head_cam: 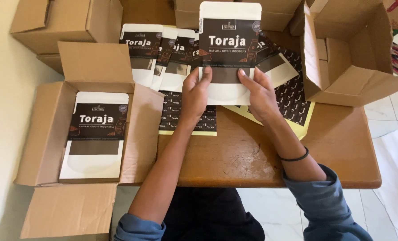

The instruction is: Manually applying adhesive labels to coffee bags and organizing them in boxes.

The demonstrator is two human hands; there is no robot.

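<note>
**Pouch held flat over the table**

Hands first: left hand (198,96) and right hand (258,94) pinch a white-and-brown flat pouch (229,49) by its lower edge, above the wooden table (252,156). It looks light, thin and bendy. Beyond lie fanned pouches (163,58), sticker sheets (292,100) and open cardboard boxes (43,134).

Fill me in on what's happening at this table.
A person holds a white pouch with a dark label upright over the wooden table, left hand and right hand gripping its lower edge. More such pouches lie fanned out behind it, with sheets of dark stickers underneath. To the left, an open cardboard box has one pouch lying flat inside. Another open box sits to the right.
</note>
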